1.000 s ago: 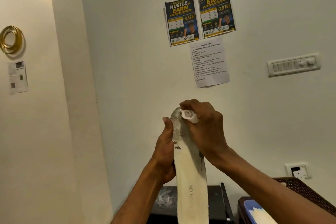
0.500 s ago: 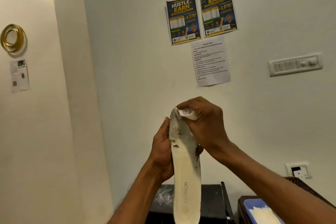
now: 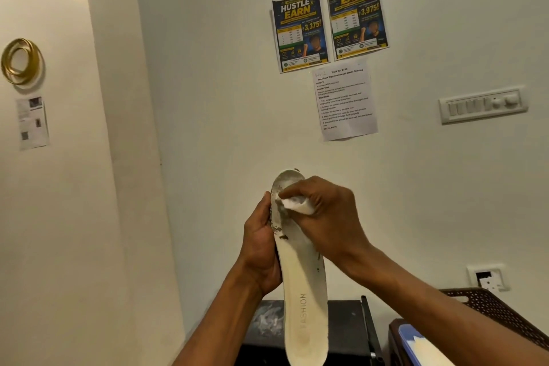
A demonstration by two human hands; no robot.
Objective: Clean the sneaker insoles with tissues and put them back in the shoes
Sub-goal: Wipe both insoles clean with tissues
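Insole (image 3: 303,291) upright in curled left hand (image 3: 260,244), tissue wad (image 3: 297,205) pinched in right hand (image 3: 329,217) against its toe end

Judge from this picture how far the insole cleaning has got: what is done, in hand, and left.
Done: the insole is out of its shoe. In hand: the left hand grips its edge while the right hand rubs a tissue over the toe end, beside dirt marks. Left: finishing, then refitting; no shoes in view.
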